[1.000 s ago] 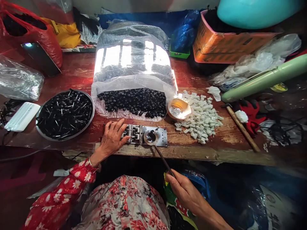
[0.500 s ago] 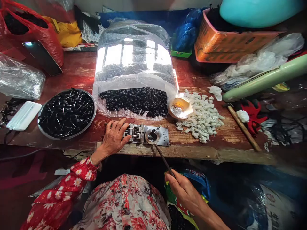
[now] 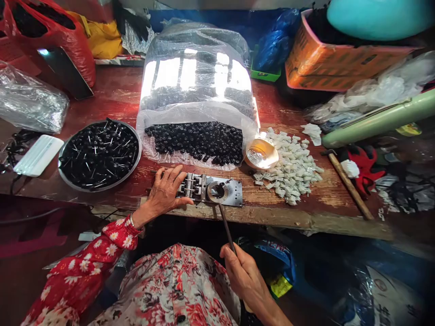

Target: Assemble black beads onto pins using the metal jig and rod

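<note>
A small metal jig [image 3: 233, 192] with a round ring and several rods and clamps lies at the table's front edge. My left hand [image 3: 167, 189] rests over its left end, fingers spread and thumb stretched along the near side; what lies under the palm is hidden. From the jig's ring a dark metal lever [image 3: 225, 222] sticks out toward me, and my right hand [image 3: 245, 274] is wrapped round its near end. Behind the jig, small black plastic parts [image 3: 200, 142] spill from a clear plastic bag [image 3: 197, 97]. To the right sits a pale bowl [image 3: 261, 154] holding small thin pieces.
A round metal tray [image 3: 138, 156] of black parts with pins stands at left, near a white device [image 3: 39, 155]. White pieces [image 3: 294, 170] are heaped at right, beside a wooden-handled hammer [image 3: 350, 185]. An orange basket [image 3: 340, 68] and a green roll [image 3: 380, 117] lie farther back.
My right hand has swung the lever's near end to the left. My left thumb has stretched out farther from the fingers. The whole view has shifted slightly.
</note>
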Tool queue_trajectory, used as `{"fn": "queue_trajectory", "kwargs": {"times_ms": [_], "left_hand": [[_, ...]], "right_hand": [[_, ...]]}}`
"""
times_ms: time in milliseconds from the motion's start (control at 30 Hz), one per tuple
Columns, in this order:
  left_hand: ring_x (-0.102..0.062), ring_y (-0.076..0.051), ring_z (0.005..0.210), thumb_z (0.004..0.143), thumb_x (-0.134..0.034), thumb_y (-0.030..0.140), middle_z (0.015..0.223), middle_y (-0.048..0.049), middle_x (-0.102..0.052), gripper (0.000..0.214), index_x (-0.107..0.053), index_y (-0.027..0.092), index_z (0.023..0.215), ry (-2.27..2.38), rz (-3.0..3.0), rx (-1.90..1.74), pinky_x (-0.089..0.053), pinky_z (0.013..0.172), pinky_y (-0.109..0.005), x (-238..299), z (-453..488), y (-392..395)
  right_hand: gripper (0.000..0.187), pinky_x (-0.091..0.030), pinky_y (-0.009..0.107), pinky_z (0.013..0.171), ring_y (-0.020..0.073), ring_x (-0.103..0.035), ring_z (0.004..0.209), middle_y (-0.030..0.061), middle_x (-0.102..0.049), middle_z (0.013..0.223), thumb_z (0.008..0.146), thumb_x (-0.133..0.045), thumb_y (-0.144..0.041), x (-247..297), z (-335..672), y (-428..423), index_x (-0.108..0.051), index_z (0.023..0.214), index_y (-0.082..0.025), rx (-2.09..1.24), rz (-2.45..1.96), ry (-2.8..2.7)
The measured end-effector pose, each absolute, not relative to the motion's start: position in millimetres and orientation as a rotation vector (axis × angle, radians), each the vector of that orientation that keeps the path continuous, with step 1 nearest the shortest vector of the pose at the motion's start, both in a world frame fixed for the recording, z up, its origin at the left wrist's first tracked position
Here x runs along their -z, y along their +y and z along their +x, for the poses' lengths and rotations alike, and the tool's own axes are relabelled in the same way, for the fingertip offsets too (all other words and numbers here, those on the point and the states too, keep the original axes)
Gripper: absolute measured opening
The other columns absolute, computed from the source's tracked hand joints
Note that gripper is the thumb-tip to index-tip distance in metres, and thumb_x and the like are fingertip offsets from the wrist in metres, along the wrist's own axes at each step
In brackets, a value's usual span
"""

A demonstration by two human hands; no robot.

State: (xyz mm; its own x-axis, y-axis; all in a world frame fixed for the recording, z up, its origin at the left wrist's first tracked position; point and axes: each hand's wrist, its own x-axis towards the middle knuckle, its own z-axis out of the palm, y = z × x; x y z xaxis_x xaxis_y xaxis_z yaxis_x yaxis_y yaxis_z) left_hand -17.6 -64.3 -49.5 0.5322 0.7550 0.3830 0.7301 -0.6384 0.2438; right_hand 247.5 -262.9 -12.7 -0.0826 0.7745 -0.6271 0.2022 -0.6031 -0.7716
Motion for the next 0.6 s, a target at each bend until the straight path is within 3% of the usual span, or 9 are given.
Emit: {"fn": "queue_trajectory", "kwargs": {"times_ms": [200,367,600], "left_hand": [[-0.053,-0.038,0.136,0.097,-0.046,0.079,0.155,-0.0232,-0.054,0.081,-0.052,0.016,0.148,1.291,2.670,-0.751,-0.028,0.120,-0.059,46.9,-18.5,-65.6],[-0.053,-0.034,0.138,0.106,-0.048,0.051,0.157,-0.0179,-0.054,0.048,-0.055,0.021,0.143,1.279,2.578,-0.798,-0.031,0.120,-0.057,39.9,-18.7,-68.7],[-0.054,-0.032,0.136,0.098,-0.059,0.031,0.151,-0.0141,-0.058,0.027,-0.064,0.023,0.123,1.260,2.495,-0.947,-0.037,0.116,-0.055,32.0,-15.3,-70.0]], "right_hand": [[0.057,-0.025,0.024,0.042,0.0103,-0.027,0.046,-0.0093,-0.033,0.057,0.098,-0.042,-0.079,5.8,257.5,-257.6,-0.053,0.089,-0.024,-1.751,-1.774,-1.101],[0.055,-0.024,0.024,0.045,0.0097,-0.027,0.050,-0.0090,-0.035,0.059,0.101,-0.042,-0.074,9.3,276.2,-254.1,-0.054,0.091,-0.022,-1.749,-1.748,-1.180],[0.055,-0.024,0.024,0.049,0.0104,-0.027,0.054,-0.0090,-0.032,0.059,0.103,-0.041,-0.072,11.0,297.9,-246.6,-0.056,0.090,-0.021,-1.793,-1.698,-1.277]]}}
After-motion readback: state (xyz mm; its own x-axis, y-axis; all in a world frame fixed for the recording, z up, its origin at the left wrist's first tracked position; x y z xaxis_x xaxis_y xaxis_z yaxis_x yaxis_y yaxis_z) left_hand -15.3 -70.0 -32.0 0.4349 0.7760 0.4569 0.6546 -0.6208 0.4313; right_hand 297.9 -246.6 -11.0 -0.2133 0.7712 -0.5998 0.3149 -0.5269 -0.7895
